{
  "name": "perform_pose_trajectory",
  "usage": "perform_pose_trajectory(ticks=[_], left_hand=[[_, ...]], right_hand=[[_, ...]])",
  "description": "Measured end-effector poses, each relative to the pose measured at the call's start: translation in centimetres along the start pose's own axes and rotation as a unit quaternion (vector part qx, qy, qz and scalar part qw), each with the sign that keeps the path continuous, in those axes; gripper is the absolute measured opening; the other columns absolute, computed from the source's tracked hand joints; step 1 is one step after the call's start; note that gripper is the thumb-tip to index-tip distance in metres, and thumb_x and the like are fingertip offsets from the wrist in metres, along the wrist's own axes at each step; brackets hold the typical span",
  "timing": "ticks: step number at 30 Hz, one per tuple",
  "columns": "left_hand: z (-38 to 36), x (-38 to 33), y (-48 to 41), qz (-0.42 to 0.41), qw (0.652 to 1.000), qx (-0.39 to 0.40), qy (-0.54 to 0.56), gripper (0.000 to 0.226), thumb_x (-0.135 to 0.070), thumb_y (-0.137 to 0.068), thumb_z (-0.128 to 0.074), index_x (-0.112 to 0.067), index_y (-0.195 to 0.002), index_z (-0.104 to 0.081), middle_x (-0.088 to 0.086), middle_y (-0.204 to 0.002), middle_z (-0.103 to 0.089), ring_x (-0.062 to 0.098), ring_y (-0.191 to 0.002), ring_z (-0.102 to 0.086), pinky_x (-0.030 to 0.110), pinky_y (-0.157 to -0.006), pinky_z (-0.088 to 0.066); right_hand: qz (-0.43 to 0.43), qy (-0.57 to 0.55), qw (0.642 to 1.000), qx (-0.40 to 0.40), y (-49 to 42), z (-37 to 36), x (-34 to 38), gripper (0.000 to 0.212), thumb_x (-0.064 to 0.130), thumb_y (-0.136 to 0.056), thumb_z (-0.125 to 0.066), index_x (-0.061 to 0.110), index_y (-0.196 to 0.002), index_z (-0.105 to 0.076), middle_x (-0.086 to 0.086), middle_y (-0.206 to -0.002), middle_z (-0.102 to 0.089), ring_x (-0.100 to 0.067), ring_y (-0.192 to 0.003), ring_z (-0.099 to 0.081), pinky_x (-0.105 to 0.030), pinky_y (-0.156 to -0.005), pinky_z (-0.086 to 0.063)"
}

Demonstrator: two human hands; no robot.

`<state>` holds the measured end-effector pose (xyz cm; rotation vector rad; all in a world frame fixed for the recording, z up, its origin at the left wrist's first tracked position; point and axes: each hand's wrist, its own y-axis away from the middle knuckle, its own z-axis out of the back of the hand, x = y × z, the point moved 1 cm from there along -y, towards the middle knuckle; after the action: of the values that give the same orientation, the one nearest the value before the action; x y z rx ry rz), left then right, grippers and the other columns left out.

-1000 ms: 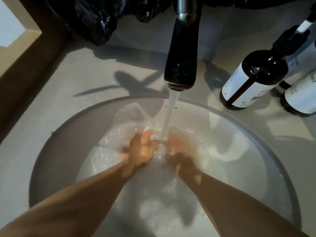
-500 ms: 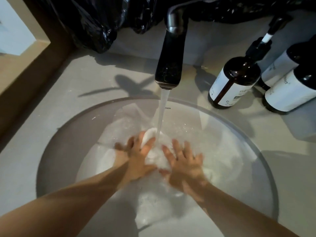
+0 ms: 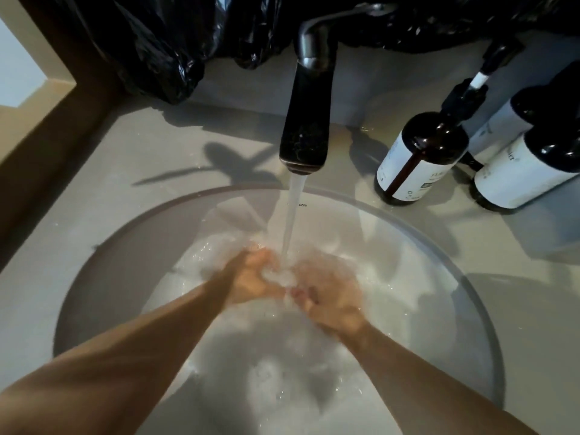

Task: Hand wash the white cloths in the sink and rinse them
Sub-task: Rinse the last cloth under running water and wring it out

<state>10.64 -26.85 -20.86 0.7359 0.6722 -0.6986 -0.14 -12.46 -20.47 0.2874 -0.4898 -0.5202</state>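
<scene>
A round white sink (image 3: 464, 277) holds water and soaked white cloths (image 3: 282, 381), pale and hard to tell apart under the surface. A stream of water falls from the dark faucet (image 3: 306, 120) onto a small bunch of white cloth (image 3: 279, 274) between my hands. My left hand (image 3: 251, 277) curls its fingers round that bunch from the left. From the right, my right hand (image 3: 329, 296) grips it too, fingers bent and blurred by motion. Both hands sit partly under the water.
Dark pump bottles (image 3: 417, 152) with white labels stand on the grey counter (image 3: 110, 171) right of the faucet. A black plastic bag (image 3: 163, 42) lies along the back wall. A wooden frame (image 3: 40, 120) borders the counter's left side.
Half a second ago both hands lay spread with straight fingers on the cloth. Now they have closed on it and bunched it under the stream.
</scene>
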Motion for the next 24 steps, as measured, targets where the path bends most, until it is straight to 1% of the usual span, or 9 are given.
perform_pose_trajectory(ticks=[3, 5, 7, 11, 12, 14, 17, 21, 24], left_hand=[[1.7, 0.7, 0.9, 0.037, 0.999, -0.032, 0.015, 0.035, -0.012, -0.084, -0.07, -0.013, -0.113, -0.051, 0.008, -0.112, -0.054, 0.007, -0.076, -0.057, 0.015, -0.063, -0.047], [2.2, 0.3, 1.6, 0.054, 0.997, -0.058, -0.01, 0.056, -0.011, -0.082, -0.072, -0.01, -0.13, -0.043, 0.01, -0.127, -0.051, 0.019, -0.1, -0.057, 0.023, -0.083, -0.048], [2.5, -0.6, 2.2, 0.105, 0.993, -0.058, -0.009, 0.058, -0.024, -0.075, -0.079, -0.015, -0.124, -0.05, 0.005, -0.119, -0.059, 0.025, -0.105, -0.058, 0.029, -0.091, -0.047], [4.7, -4.6, 4.1, 0.092, 0.992, -0.074, -0.036, 0.021, -0.032, -0.076, -0.076, -0.02, -0.08, -0.059, -0.012, -0.078, -0.057, 0.009, -0.079, -0.054, 0.013, -0.062, -0.041], [5.5, -5.7, 4.8, 0.064, 0.993, -0.087, -0.044, 0.02, -0.031, -0.076, -0.076, -0.02, -0.078, -0.059, -0.008, -0.077, -0.058, 0.012, -0.078, -0.056, 0.017, -0.063, -0.043], [7.3, -7.3, 6.6, 0.035, 0.993, -0.109, -0.021, 0.021, -0.029, -0.075, -0.078, -0.016, -0.082, -0.063, 0.002, -0.081, -0.064, 0.022, -0.079, -0.062, 0.027, -0.067, -0.049], [10.0, -10.2, 9.3, -0.005, 0.988, -0.14, 0.059, 0.027, -0.03, -0.073, -0.08, -0.012, -0.084, -0.064, 0.012, -0.081, -0.067, 0.028, -0.078, -0.066, 0.037, -0.071, -0.055], [13.2, -15.0, 13.2, -0.113, 0.961, -0.191, 0.163, 0.021, -0.02, -0.073, -0.078, -0.008, -0.079, -0.061, -0.002, -0.062, -0.062, 0.007, -0.056, -0.061, 0.019, -0.053, -0.05], [15.0, -17.2, 15.3, -0.168, 0.93, -0.246, 0.216, 0.017, -0.017, -0.079, -0.072, -0.017, -0.07, -0.058, -0.01, -0.056, -0.061, 0.004, -0.056, -0.06, 0.022, -0.053, -0.049]], right_hand=[[-0.087, -0.04, 0.993, -0.075, 0.8, 1.3, -1.0, 0.063, 0.048, -0.083, -0.058, 0.023, -0.139, -0.042, -0.005, -0.14, -0.042, -0.026, -0.127, -0.041, -0.03, -0.105, -0.032], [-0.156, -0.075, 0.985, -0.012, 1.1, 1.8, -1.3, 0.055, 0.042, -0.082, -0.065, 0.019, -0.13, -0.05, -0.006, -0.128, -0.053, -0.026, -0.117, -0.052, -0.029, -0.095, -0.042], [-0.17, -0.077, 0.98, 0.063, 1.5, 2.9, -0.9, 0.045, 0.038, -0.082, -0.064, 0.022, -0.123, -0.056, -0.004, -0.119, -0.061, -0.023, -0.109, -0.058, -0.027, -0.087, -0.045], [-0.099, -0.162, 0.981, 0.027, 3.0, 6.1, 0.0, 0.027, 0.037, -0.084, -0.063, 0.033, -0.11, -0.063, 0.004, -0.093, -0.064, -0.013, -0.081, -0.061, -0.025, -0.076, -0.05], [-0.086, -0.203, 0.975, 0.0, 3.9, 7.5, 0.5, 0.015, 0.04, -0.083, -0.065, 0.027, -0.091, -0.065, 0.005, -0.083, -0.062, -0.01, -0.071, -0.057, -0.023, -0.068, -0.048], [-0.057, -0.289, 0.955, -0.032, 5.9, 10.5, 1.5, 0.034, 0.048, -0.076, -0.068, 0.014, -0.075, -0.063, 0.003, -0.067, -0.061, -0.011, -0.057, -0.05, -0.024, -0.057, -0.041], [0.023, -0.286, 0.956, -0.057, 8.7, 15.2, 4.0, 0.025, 0.039, -0.086, -0.064, 0.016, -0.076, -0.067, -0.003, -0.067, -0.066, -0.015, -0.061, -0.058, -0.016, -0.052, -0.042], [0.081, -0.346, 0.923, -0.15, 11.9, 20.2, 6.5, 0.016, 0.025, -0.089, -0.06, 0.015, -0.088, -0.073, 0.011, -0.062, -0.064, -0.006, -0.055, -0.059, -0.013, -0.045, -0.04], [0.1, -0.385, 0.888, -0.23, 13.7, 22.9, 7.9, 0.017, 0.028, -0.087, -0.063, 0.014, -0.089, -0.071, -0.017, -0.078, -0.066, -0.023, -0.057, -0.055, -0.026, -0.047, -0.039]])
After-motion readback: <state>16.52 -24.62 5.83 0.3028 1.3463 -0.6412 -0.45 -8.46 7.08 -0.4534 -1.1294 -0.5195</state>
